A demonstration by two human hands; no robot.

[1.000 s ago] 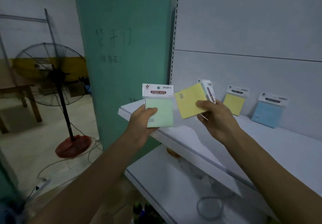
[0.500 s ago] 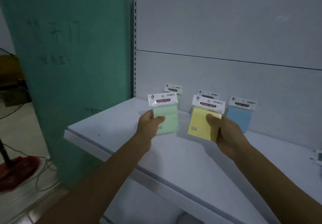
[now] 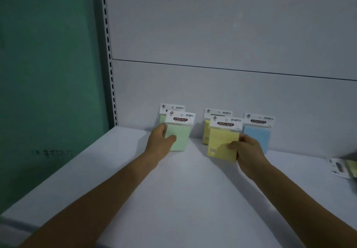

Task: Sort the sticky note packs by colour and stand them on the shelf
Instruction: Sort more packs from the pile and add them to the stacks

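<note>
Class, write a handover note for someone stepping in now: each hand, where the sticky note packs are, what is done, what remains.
Left hand grips a green pack in front of the standing green pack.
Right hand grips a yellow pack in front of the standing yellow pack.
Done: one green, one yellow and one blue pack stand on the shelf.
Left: stand both held packs with their colours, then sort the loose packs lying at the right edge.

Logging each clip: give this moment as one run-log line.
left hand holds green pack | right hand holds yellow pack | both at shelf | blue pack stands against back panel
</note>
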